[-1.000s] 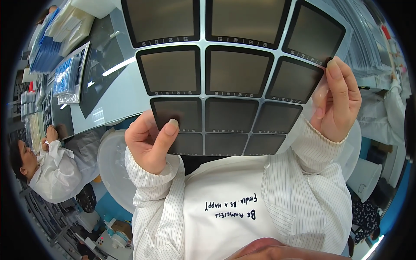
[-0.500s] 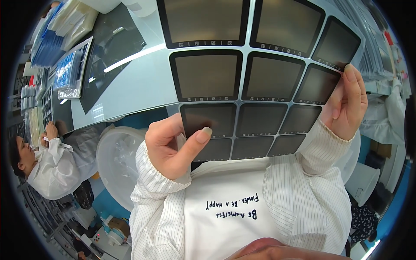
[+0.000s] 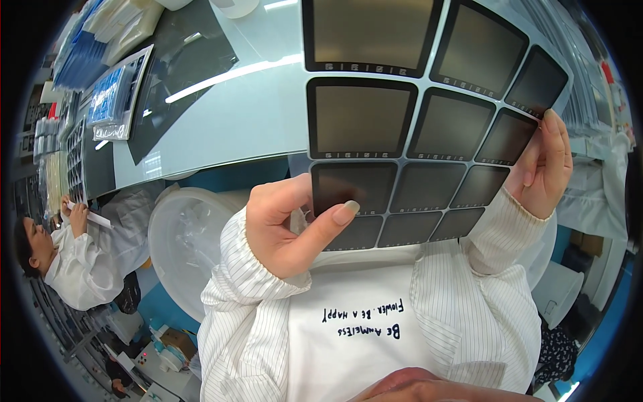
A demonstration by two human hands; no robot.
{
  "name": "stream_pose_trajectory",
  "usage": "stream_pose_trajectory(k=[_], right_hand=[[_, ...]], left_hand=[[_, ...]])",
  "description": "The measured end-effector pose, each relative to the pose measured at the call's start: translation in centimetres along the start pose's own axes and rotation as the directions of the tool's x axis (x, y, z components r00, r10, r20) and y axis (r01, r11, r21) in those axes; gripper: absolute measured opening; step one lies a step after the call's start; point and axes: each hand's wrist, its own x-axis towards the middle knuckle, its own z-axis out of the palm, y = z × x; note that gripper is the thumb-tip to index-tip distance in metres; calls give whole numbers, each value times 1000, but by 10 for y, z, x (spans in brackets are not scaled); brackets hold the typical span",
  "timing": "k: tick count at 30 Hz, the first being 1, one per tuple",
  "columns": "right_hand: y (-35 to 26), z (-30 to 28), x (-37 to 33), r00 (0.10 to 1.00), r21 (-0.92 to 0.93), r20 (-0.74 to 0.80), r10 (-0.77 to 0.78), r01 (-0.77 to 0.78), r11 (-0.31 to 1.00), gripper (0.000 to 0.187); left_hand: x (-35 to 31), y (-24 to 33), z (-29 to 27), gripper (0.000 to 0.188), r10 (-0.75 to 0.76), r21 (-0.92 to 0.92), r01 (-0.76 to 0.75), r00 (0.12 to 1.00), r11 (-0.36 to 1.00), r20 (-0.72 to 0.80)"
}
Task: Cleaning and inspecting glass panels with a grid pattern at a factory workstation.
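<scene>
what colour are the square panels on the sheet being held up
Dark grey-brown squares with black borders on a clear sheet, pinched by the left hand and right hand; head view.

The sheet (image 3: 415, 127) looks like thin clear plastic film carrying dark, smooth, faintly glossy squares with black matt borders. The worktop (image 3: 221, 120) is a smooth, pale, glossy surface that mirrors the ceiling lights. On it lies a dark mat (image 3: 177, 63), duller, with a soft sheen. The sleeves (image 3: 248, 315) are thin woven cloth, white with fine stripes, matt and creased. The round tub (image 3: 184, 241) is cloudy, translucent plastic, smooth and slightly shiny.
</scene>
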Motion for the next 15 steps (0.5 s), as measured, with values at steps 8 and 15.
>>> stream_pose_trajectory(k=[8, 15], right_hand=[[3, 2, -1, 998, 38, 54, 13, -15, 999, 24], [-13, -6, 19, 990, 17, 25, -135, 135, 991, 26]], left_hand=[[-2, -7, 1, 16, 13, -86, -10, 1000, 996, 26], [-7, -9, 6, 20, 91, -43, -90, 995, 995, 41]])
